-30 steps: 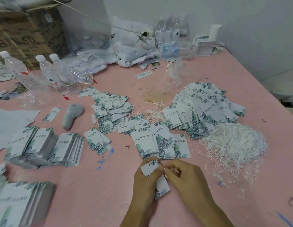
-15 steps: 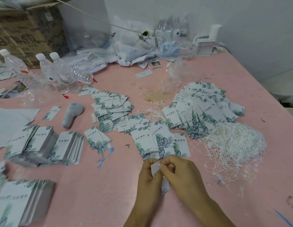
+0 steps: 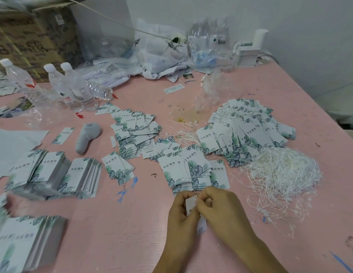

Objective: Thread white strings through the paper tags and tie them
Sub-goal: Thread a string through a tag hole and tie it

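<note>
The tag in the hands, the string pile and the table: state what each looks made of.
Tag: thin white card with a matte look and printed lettering; it holds flat between the left hand and right hand.
String pile: fine white cord, limp and tangled; whether cotton or synthetic cannot be told.
Table: hard pink top, faint grain lines, probably painted or laminated board, scuffed and stained.

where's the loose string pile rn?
Head view, right side: string pile lies on the pink table, just right of the hands, below the big tag heap.
</note>
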The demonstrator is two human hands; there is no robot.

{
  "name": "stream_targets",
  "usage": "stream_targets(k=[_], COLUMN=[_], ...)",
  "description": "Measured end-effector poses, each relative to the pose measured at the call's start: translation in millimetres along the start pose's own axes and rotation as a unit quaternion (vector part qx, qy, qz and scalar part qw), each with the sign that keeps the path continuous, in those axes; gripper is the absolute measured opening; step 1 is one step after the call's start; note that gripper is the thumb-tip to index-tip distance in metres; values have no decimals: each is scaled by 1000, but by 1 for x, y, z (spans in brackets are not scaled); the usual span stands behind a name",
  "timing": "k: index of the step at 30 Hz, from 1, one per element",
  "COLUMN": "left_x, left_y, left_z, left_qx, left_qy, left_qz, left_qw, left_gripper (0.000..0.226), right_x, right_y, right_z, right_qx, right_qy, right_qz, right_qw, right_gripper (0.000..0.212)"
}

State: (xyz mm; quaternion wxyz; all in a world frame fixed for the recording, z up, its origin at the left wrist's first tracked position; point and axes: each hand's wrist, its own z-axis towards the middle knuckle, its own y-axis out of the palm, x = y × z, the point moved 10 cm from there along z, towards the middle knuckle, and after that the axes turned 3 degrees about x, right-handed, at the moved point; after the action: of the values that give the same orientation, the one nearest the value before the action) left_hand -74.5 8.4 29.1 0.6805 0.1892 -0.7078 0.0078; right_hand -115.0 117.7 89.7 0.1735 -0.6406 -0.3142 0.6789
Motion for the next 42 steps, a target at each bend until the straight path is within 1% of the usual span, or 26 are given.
stream_targets(k=[2,4,7,9,11,15,20,25,28,30,32,34,36,38,40,42], left_x=[-2,-5,-17,-24,-26,-23,-20,-23,-20,-18,-15,-10,-7,-2,5,10], left_y=[-2,-4,-6,-7,-9,-11,-11,-12,-12,-16,-20,-26,-33,-37,-37,-37], left_z=[1,2,5,8,9,11,14,15,15,16,16,15,15,16,18,18], left_qx=[0,-4,-6,-9,-7,1,-17,-12,-2,35,69,94,118,139,146,149], left_qy=[6,4,-60,-101,-117,-102,-95,-96,-87,-94,-97,-97,-98,-100,-102,-103], left_qz=[17,17,-64,-110,-123,-130,-107,-83,-58,-82,-131,-161,-190,-224,-246,-247], left_qw=[1000,1000,996,989,985,986,990,992,995,992,984,978,970,959,953,952], left_gripper=[16,25,35,36,34,31,40,36,33,28,20,16,14,18,21,21], right_x=[0,0,2,4,6,10,14,16,17,23,34,44,50,56,59,59], right_y=[0,-2,-6,-6,-5,-3,-3,-1,2,2,0,-3,-7,-11,-14,-16], right_z=[1,3,4,3,2,1,1,1,-1,-2,-5,-9,-12,-14,-14,-15], right_qx=[-5,-5,0,-4,-11,-18,-27,-48,-63,-72,-79,-88,-99,-100,-96,-96], right_qy=[4,7,12,18,24,37,46,47,61,96,141,168,175,183,192,195], right_qz=[-7,-3,30,53,71,90,100,116,153,219,312,381,416,450,487,512], right_qw=[1000,1000,999,998,997,995,994,991,984,968,936,905,887,868,847,831], right_gripper=[8,8,12,14,16,17,13,11,12,14,21,27,28,25,17,17])
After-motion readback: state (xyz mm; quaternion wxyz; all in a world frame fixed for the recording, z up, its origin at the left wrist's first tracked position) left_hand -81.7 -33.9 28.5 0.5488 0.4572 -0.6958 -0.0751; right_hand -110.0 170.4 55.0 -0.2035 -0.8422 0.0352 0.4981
